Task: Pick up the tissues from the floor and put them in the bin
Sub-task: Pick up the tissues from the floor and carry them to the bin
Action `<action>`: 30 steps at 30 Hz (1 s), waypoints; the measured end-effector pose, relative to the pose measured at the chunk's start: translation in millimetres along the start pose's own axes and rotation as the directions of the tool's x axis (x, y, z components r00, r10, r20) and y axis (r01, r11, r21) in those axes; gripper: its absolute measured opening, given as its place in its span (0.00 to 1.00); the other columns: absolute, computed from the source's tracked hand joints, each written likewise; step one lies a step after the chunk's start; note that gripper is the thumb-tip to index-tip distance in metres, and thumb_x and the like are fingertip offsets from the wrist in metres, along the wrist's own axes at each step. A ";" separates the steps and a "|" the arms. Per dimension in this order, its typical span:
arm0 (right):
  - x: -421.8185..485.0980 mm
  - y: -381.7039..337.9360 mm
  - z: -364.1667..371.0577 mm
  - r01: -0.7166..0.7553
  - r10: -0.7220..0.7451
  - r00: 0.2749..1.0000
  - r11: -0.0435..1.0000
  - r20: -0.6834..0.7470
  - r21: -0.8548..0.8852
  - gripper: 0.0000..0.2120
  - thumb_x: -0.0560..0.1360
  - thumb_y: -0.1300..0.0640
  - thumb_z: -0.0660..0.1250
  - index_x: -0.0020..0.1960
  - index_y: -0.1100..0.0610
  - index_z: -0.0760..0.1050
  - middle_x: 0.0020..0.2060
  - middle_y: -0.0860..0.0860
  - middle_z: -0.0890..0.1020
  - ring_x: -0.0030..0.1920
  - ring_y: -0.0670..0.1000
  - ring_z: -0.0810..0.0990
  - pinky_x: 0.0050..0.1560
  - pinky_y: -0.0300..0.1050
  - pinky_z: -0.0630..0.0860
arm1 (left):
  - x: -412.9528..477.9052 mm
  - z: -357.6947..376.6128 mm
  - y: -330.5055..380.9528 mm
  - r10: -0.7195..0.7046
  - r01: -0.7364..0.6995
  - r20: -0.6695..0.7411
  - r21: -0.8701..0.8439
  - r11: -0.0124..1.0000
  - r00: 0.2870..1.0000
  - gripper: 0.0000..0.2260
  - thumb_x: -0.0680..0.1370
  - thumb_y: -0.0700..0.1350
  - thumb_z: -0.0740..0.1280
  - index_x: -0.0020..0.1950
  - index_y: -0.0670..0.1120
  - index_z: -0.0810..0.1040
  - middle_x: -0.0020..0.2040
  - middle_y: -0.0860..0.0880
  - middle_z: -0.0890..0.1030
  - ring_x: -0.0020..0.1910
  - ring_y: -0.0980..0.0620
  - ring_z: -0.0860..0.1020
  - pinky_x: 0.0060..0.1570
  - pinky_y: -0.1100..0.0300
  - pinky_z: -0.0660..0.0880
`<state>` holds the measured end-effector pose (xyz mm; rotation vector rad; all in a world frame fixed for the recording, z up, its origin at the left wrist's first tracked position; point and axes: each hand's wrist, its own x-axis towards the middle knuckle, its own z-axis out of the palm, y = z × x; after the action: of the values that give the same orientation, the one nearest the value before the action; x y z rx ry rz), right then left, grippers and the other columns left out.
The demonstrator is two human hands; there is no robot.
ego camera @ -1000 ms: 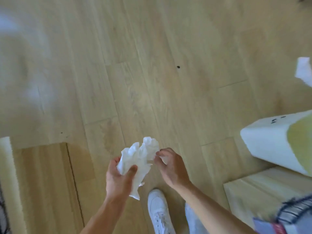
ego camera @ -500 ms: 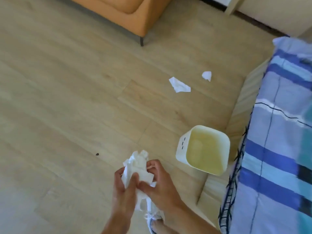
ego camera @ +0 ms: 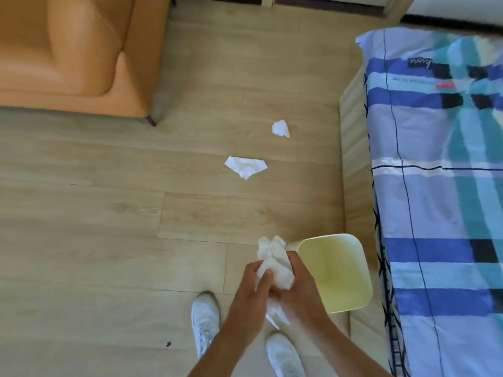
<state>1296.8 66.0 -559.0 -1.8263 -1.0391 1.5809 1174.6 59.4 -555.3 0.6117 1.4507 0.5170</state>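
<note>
From the head view, your left hand (ego camera: 251, 291) and right hand (ego camera: 295, 288) meet near the bottom centre, their fingers (ego camera: 262, 280) closed round a crumpled wad of white tissue (ego camera: 275, 261), just left of the pale yellow plastic bin (ego camera: 351, 300). The bin stands on the light wooden plank floor (ego camera: 95, 240), beside the bed with a blue plaid cover (ego camera: 435, 186) on the right. Farther off, a flat white tissue (ego camera: 245, 165) and a small crumpled white tissue (ego camera: 281, 128) lie on the floor. An orange leather sofa (ego camera: 73, 53) fills the far left.
</note>
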 end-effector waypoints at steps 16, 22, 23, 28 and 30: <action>232.6 -78.9 -30.7 -0.245 0.257 0.938 0.966 -0.233 0.081 0.19 0.66 0.58 0.72 0.56 0.48 0.74 0.39 0.45 0.83 0.40 0.43 0.82 0.38 0.45 0.79 | 244.7 -12.8 196.2 -0.082 -0.096 0.240 0.643 0.760 0.967 0.24 0.74 0.64 0.52 0.55 0.52 0.80 0.55 0.52 0.81 0.56 0.53 0.78 0.61 0.50 0.73; 323.5 -62.1 -30.5 -0.389 0.361 0.918 0.900 -0.162 -0.199 0.14 0.69 0.61 0.68 0.54 0.54 0.77 0.52 0.51 0.83 0.51 0.55 0.82 0.45 0.44 0.77 | 360.4 -19.6 242.6 0.033 -0.113 0.117 0.789 0.604 0.993 0.21 0.82 0.55 0.54 0.55 0.42 0.80 0.55 0.44 0.82 0.56 0.45 0.78 0.50 0.59 0.68; 335.9 -60.7 -24.7 -0.382 0.355 0.923 0.885 -0.147 -0.264 0.14 0.70 0.60 0.68 0.56 0.55 0.77 0.54 0.52 0.81 0.54 0.56 0.81 0.50 0.46 0.77 | 378.2 -21.4 249.6 0.045 -0.123 0.119 0.806 0.579 0.992 0.22 0.81 0.56 0.53 0.54 0.41 0.80 0.55 0.43 0.82 0.56 0.44 0.77 0.49 0.58 0.67; 408.8 -43.7 12.7 -0.327 0.281 0.945 0.840 -0.168 -0.433 0.15 0.71 0.60 0.70 0.57 0.54 0.76 0.58 0.51 0.71 0.60 0.54 0.73 0.55 0.49 0.76 | 481.6 -23.3 266.9 0.063 -0.186 0.176 0.892 0.412 0.982 0.21 0.81 0.54 0.56 0.48 0.39 0.78 0.46 0.43 0.79 0.50 0.44 0.75 0.45 0.59 0.61; 445.5 -29.5 28.9 -0.298 0.233 0.954 0.818 -0.191 -0.491 0.18 0.70 0.59 0.72 0.59 0.52 0.76 0.64 0.49 0.67 0.64 0.53 0.70 0.57 0.48 0.75 | 530.3 -16.5 263.2 0.056 -0.319 0.316 0.906 0.278 0.947 0.20 0.81 0.53 0.56 0.50 0.39 0.79 0.47 0.42 0.79 0.52 0.44 0.76 0.49 0.57 0.65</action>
<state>1276.0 440.2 -803.5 -2.4945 -1.2842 1.3964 1201.5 607.9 -776.9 1.7942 1.3502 -0.3717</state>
